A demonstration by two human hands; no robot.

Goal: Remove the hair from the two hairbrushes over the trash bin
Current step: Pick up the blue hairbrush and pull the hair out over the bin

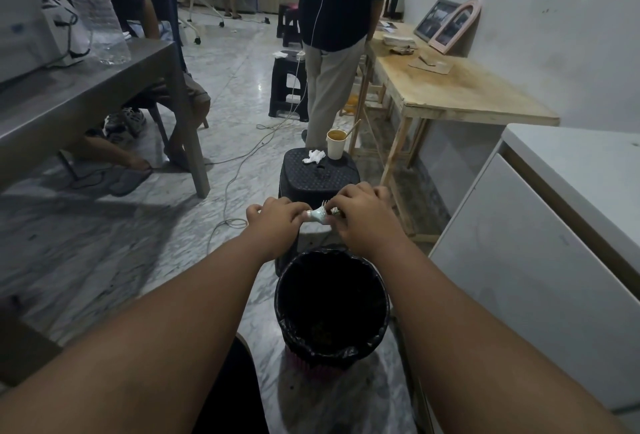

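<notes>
A pale mint hairbrush point(318, 215) is held between both hands, just beyond the far rim of the trash bin point(287, 298), which is lined with a black bag. My left hand point(275, 220) grips the handle end of the hairbrush. My right hand point(360, 214) has its fingers curled over the bristle head, hiding most of it; a few bristles stick up between the hands. I see only this one hairbrush. Dark debris lies at the bottom of the trash bin.
A black plastic stool point(320, 174) behind the bin carries a paper cup point(336, 144) and a crumpled tissue point(313, 156). A person point(341, 18) stands beyond it. A wooden table point(453, 87) is at right, a white cabinet point(554, 226) near right, a grey table point(86, 87) at left. Cables cross the floor.
</notes>
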